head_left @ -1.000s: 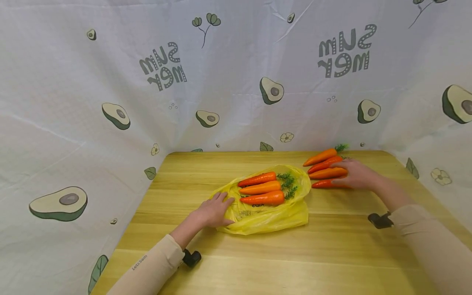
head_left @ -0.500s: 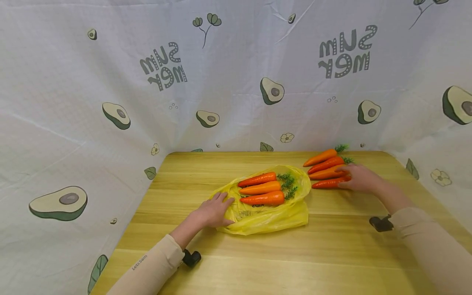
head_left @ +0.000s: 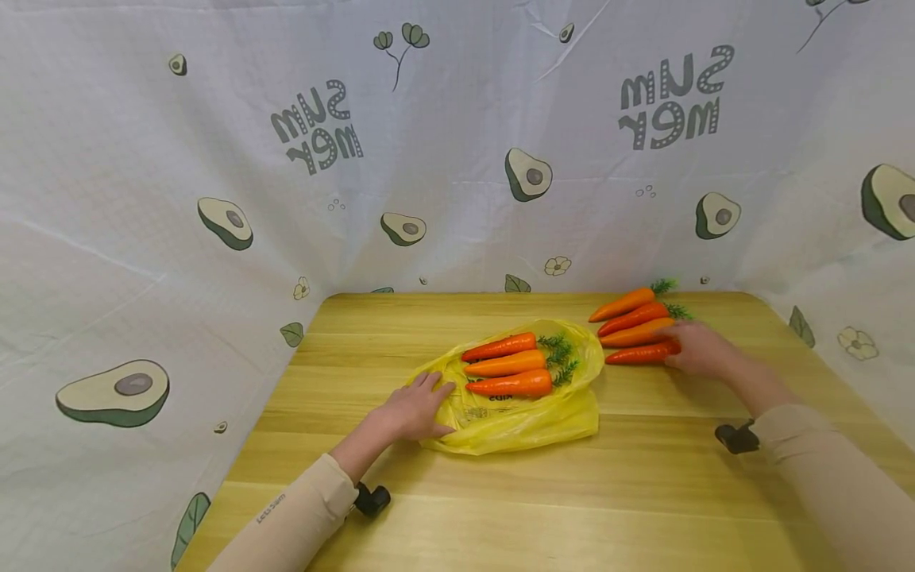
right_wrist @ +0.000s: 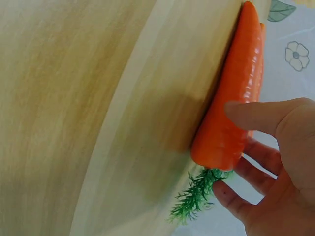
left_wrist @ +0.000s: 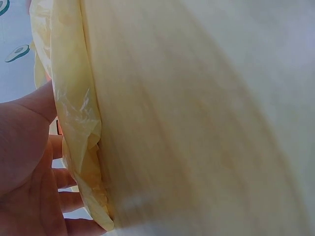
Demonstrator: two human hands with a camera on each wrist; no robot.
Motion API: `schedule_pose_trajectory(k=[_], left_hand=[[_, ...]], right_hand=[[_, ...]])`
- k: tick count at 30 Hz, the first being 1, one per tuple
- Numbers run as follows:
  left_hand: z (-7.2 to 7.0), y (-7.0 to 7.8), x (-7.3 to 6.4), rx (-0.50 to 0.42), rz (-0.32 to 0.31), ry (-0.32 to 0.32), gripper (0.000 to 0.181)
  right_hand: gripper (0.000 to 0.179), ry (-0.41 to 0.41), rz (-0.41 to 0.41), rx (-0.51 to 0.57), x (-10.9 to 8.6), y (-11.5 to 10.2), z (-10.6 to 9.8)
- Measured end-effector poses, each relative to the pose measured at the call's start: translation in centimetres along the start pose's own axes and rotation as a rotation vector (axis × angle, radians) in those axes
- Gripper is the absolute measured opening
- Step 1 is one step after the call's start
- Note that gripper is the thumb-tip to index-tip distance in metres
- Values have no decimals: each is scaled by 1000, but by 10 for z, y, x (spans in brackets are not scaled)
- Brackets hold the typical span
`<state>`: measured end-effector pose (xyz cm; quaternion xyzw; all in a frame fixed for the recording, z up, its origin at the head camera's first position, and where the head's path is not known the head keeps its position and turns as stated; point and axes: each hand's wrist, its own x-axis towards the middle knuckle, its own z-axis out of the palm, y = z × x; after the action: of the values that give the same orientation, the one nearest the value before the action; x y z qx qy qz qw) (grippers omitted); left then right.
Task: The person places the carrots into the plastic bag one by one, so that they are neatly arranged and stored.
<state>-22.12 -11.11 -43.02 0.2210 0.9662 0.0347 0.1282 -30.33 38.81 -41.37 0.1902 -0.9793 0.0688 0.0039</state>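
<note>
On the far left, a cloth point(head_left: 136, 262) printed with avocados hangs beyond the left hand point(head_left: 411, 411). That hand rests on the end of a yellow bag point(head_left: 529, 433), its fingers loosely spread and the thumb well apart from them. Past its fingertips, three carrots point(head_left: 506, 364) lie side by side on the yellow plastic, tips toward the left hand, green tops point(head_left: 556, 348) toward the right. The bag sits on the table point(head_left: 572, 516) between both hands. Farther along, four more carrots point(head_left: 635, 319) lie in a row by the right hand point(head_left: 696, 347). Its thumb is at the nearest, red one, its fingers beyond; whether it pinches that carrot I can't tell.
</note>
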Motion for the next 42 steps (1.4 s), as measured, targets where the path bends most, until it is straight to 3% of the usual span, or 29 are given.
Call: schedule_pose_trajectory(k=[18,34,42], left_hand=[[0,1,0,1,-8,-14,79],[0,-1,2,-4,-8,-15,79],[0,-1,3,6,-11,-21,79]], right_hand=[[39,6,-37,-10,-2,2,3],[45,32,-56,-2,-11,-2,-10],[45,59,-105,-36,-12,-11,-23]])
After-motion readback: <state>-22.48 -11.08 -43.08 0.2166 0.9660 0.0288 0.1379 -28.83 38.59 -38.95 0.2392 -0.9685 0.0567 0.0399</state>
